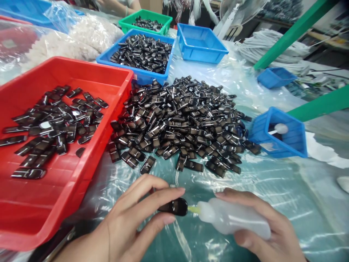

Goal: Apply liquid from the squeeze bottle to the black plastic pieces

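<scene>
Between the thumb and fingers of my left hand [144, 211] is a small black glossy plastic piece [178, 206], its rounded end pointing right. My right hand [267, 218] grips a translucent white squeeze bottle [237, 218] lying almost level. Its yellowish nozzle tip [194, 209] meets or nearly meets the rounded end of the piece. Just beyond both hands spreads a large heap of similar black pieces [180, 120]. On the left, a red tray [62, 196] holds more of them, loosely scattered.
Behind the heap stand a blue bin [166, 74] full of black pieces, a green bin [166, 27] and another blue bin [201, 54]. A small blue box [291, 142] sits at right beside green bars [324, 103]. Plastic sheeting [278, 193] covers the table. Another person's arm [117, 7] shows at the back.
</scene>
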`<state>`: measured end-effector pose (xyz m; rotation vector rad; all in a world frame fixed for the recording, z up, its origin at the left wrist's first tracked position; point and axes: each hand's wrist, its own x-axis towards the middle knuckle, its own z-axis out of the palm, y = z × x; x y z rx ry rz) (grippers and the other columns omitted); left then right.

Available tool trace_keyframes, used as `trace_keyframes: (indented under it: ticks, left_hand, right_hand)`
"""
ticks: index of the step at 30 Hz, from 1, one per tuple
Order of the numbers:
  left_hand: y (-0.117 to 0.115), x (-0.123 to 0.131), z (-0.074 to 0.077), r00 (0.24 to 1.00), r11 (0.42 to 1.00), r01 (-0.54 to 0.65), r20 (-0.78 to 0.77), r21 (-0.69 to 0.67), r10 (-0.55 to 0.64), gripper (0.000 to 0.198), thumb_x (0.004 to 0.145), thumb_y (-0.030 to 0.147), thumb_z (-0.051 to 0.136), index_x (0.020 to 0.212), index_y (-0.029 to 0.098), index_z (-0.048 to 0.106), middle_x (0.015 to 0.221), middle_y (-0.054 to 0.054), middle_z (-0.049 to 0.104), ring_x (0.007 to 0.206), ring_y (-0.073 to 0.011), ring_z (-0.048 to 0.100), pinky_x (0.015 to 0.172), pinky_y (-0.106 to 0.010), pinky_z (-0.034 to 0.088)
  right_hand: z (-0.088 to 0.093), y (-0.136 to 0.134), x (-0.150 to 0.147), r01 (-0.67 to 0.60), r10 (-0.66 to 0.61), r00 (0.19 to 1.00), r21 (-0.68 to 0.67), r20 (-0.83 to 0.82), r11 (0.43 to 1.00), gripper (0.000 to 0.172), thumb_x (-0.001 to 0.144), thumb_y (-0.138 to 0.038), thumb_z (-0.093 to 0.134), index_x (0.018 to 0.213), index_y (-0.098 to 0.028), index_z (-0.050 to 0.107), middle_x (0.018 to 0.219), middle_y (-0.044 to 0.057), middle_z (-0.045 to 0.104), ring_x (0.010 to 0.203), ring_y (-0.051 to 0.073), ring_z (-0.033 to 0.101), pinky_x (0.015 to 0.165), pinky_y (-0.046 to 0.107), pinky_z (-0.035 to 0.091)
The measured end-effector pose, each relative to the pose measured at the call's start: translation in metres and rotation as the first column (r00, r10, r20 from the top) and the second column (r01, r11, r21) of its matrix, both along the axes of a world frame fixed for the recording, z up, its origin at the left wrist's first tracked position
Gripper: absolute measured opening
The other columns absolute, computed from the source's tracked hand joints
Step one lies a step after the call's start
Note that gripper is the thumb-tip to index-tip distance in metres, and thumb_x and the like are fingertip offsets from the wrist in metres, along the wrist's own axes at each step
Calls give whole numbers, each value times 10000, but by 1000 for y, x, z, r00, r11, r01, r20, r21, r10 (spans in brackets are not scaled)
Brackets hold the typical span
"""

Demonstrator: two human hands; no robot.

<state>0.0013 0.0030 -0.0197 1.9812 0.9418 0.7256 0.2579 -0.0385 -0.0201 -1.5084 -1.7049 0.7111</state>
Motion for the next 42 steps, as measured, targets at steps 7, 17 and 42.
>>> trace_keyframes:
  ticks: [7,17,42]
  left_hand:
    - [1,-3,2,998,1000,16,-59,0,-16,331,949,165,514,1256,286,542,1064,-7,591,984,-123,613,878,-159,485]
    - [1,-1,0,977,978,-209,-45,-10,208,350,978,204,468,1272,393,442,1233,56,594,1116,-120,599,904,-168,511]
    - [-3,-2,-7,979,958,-192,26,-211,202,294,976,244,478,1235,383,487,1250,82,638,1178,-126,593,956,-200,507]
  right_hand:
    - [5,-1,-2,57,-60,998,-76,-36,995,326,769,-644,622,959,-401,725,829,-21,759,658,176,714,520,209,549]
    - [-16,14,13,-3,-2,995,-54,-101,999,327,849,-275,664,1156,-365,597,1142,-4,722,1040,181,693,858,279,579]
    - [-7,33,-74,-279,200,894,148,400,949,216,926,-55,436,940,-154,627,858,85,648,776,210,617,659,356,567]
